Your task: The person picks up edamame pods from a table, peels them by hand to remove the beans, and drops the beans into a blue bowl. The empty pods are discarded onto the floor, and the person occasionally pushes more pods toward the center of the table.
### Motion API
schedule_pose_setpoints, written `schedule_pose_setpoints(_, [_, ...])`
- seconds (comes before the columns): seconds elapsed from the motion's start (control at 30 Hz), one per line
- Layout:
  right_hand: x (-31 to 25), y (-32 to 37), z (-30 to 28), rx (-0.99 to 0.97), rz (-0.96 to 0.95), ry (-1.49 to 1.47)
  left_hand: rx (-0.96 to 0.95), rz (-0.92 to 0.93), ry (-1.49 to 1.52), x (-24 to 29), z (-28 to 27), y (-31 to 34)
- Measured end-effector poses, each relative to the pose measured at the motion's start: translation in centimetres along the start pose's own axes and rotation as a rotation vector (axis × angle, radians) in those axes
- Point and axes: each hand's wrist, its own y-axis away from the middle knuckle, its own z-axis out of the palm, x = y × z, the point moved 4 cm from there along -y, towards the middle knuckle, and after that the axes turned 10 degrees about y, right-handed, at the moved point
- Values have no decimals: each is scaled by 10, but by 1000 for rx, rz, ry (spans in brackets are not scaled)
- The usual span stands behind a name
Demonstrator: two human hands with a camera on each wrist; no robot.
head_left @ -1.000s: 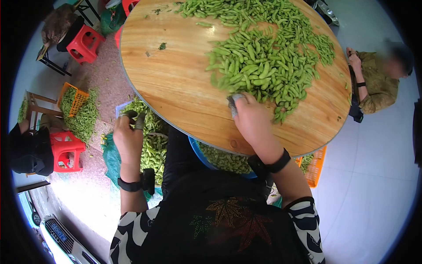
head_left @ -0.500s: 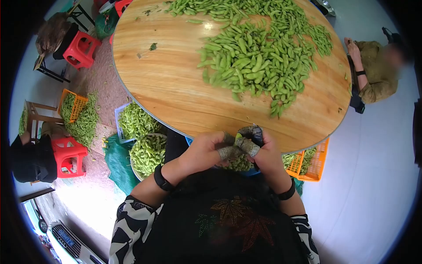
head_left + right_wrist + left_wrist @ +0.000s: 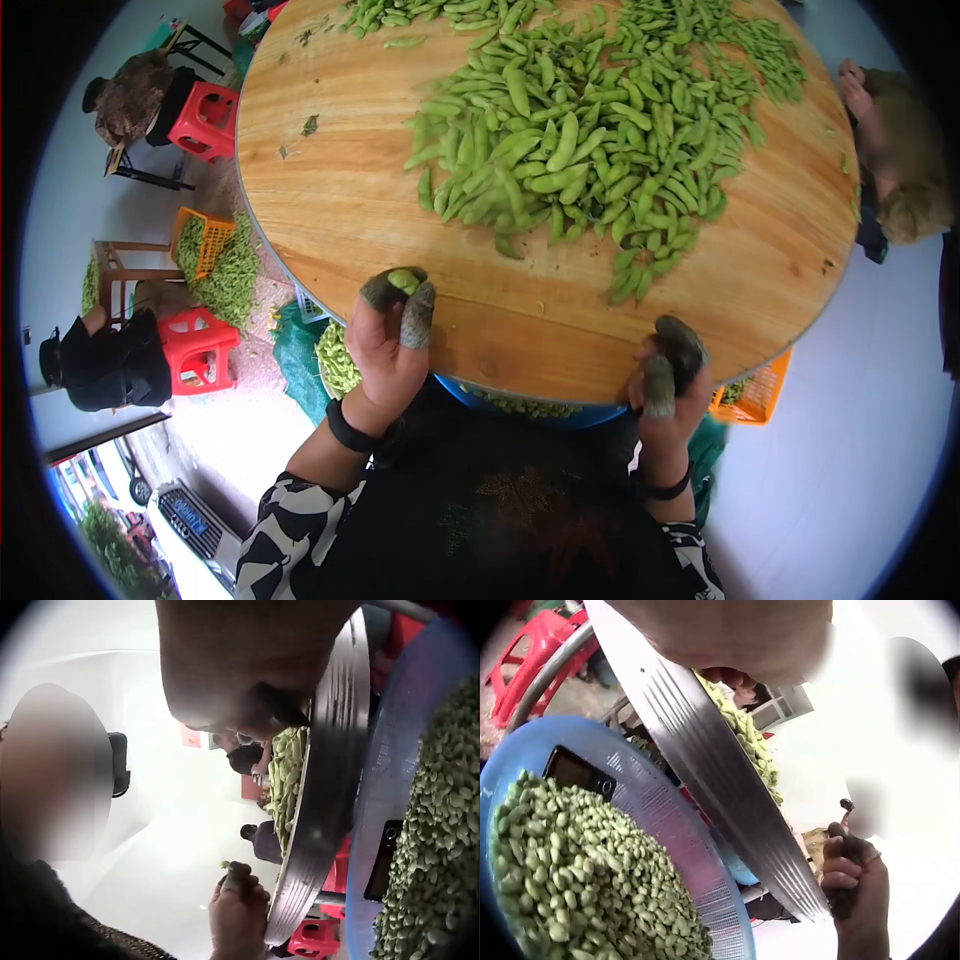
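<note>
In the head view my left hand (image 3: 385, 345) is raised over the near edge of the round wooden table (image 3: 320, 200). Its thumb and forefinger, both in grey-dark coverings, pinch a green soybean pod (image 3: 405, 280). My right hand (image 3: 672, 385) is farther right at the same edge, fingers curled and thumb close to the dark-covered forefinger; I cannot tell whether something is between them. A heap of green soybean pods (image 3: 560, 165) lies on the tabletop beyond both hands. Below the edge sits a blue basket (image 3: 585, 731) of shelled green beans (image 3: 600, 870).
A dark phone-like device (image 3: 581, 774) lies in the basket against its wall. An orange crate (image 3: 765, 390) stands under the table at right. On the left floor are a red stool (image 3: 200, 350), a spilled orange basket (image 3: 212, 245) and a green sack (image 3: 300, 345). Other people sit around.
My right hand went from the pod heap to meet the left above my lap, around a green pod. Now they have parted, the left moving forward-left with a pod, the right to the right.
</note>
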Motion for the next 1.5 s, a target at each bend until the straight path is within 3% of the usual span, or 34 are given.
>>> schedule_pose_setpoints(0.17, [0,-13,-3,-75,221,-398,-4,-154,45,-1,3,0])
schedule_pose_setpoints(0.27, [7,-12,-5,-173,382,-422,83,-169,-42,-5,-1,6])
schedule_pose_setpoints(0.3, [-2,-15,-3,-172,341,-377,93,-190,-42,-4,0,7])
schedule_pose_setpoints(0.4, [4,-11,-10,-200,501,-504,-19,-157,-23,-5,-7,6])
schedule_pose_setpoints(0.43, [1,-11,-8,-264,291,-209,-21,-160,-31,-8,-8,5])
schedule_pose_setpoints(0.47, [3,-7,-5,-271,300,-217,-24,-129,-44,-8,-10,7])
schedule_pose_setpoints(0.53, [4,-2,-9,-29,168,-123,-17,-96,-74,-8,-11,8])
schedule_pose_setpoints(0.57, [9,0,-13,-115,74,77,-43,-126,-58,-8,-10,8])
schedule_pose_setpoints(0.6, [11,1,-15,-140,76,58,-65,-153,-45,-8,-10,8])
schedule_pose_setpoints(0.63, [16,2,-19,-43,197,-192,-114,-163,-61,-3,-6,2])
schedule_pose_setpoints(0.67, [23,2,-21,55,320,-438,-47,-245,38,-6,-11,9])
schedule_pose_setpoints(0.73, [24,-2,-13,3,234,-481,-47,-400,111,-12,-22,17])
schedule_pose_setpoints(0.83, [17,-8,-7,131,290,-477,32,-506,169,-13,-20,22])
schedule_pose_setpoints(0.87, [10,-12,-3,131,276,-468,33,-498,183,-13,-15,21])
schedule_pose_setpoints(0.93, [-2,-18,10,165,381,-649,14,-254,262,-7,-6,11])
schedule_pose_setpoints(0.97, [-1,-19,10,215,400,-641,-17,-131,102,-1,-5,4])
schedule_pose_setpoints(1.0, [-2,-19,10,221,384,-635,-20,-123,117,0,-3,2])
schedule_pose_setpoints(1.1, [-1,-16,10,97,319,-453,-114,17,-132,9,2,-1])
schedule_pose_setpoints(1.17, [-2,-11,13,-137,135,89,-244,86,-113,24,8,-4])
schedule_pose_setpoints(1.2, [-8,-7,22,-211,95,178,-366,152,-115,32,13,-1])
schedule_pose_setpoints(1.23, [-16,0,35,-284,59,268,-399,-9,-1,32,18,9])
schedule_pose_setpoints(1.27, [-25,4,39,-264,63,283,-411,-7,21,36,21,14])
schedule_pose_setpoints(1.33, [-41,18,59,-633,74,351,-571,-203,115,34,30,26])
schedule_pose_setpoints(1.37, [-41,22,60,-620,76,362,-600,-292,168,31,30,32])
schedule_pose_setpoints(1.5, [-39,38,63,-700,141,323,-626,-325,239,31,29,48])
